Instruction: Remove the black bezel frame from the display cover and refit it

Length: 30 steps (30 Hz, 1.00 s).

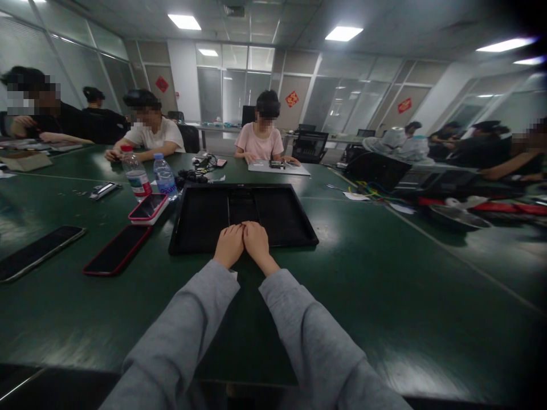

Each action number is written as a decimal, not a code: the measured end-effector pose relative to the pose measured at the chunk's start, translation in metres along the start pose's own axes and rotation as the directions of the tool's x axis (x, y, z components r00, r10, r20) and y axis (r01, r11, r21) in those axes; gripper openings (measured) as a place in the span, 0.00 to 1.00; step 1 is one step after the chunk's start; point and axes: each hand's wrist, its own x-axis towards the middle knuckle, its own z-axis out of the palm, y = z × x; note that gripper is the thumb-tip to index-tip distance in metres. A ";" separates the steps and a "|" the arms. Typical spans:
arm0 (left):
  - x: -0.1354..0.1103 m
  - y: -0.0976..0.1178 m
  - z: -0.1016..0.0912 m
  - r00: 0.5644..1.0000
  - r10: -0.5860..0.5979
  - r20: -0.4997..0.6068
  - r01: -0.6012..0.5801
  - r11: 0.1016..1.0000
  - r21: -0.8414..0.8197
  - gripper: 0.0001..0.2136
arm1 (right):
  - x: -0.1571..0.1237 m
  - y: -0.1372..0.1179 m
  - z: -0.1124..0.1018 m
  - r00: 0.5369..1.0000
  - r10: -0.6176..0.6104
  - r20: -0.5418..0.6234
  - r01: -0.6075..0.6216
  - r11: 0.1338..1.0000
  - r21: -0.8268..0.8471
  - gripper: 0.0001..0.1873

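My left hand and my right hand meet side by side over the near edge of a shallow, black rectangular tray with raised rims. Both hands are closed, fingers curled and pressed together where they touch. Whatever lies beneath the fingers, if anything, is hidden. The tray lies flat on the dark green table, with a narrow middle section between two wider ones. A small pale object shows partly beside my left cuff.
Left of the tray lie a red-edged phone, a pink-cased phone on a white box, and a dark phone. Two water bottles stand behind them. Across the table sits a person in pink. A pan stands at right.
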 end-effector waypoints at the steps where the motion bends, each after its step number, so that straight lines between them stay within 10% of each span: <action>1: 0.000 -0.001 0.001 1.000 0.004 0.002 -0.004 1.000 0.000 0.20 | 0.000 0.000 0.000 1.000 -0.003 -0.005 0.003 1.000 -0.002 0.20; 30: -0.002 -0.001 0.003 1.000 0.001 -0.007 -0.001 1.000 0.029 0.20 | -0.001 -0.004 -0.003 1.000 0.011 0.022 -0.010 0.999 -0.039 0.19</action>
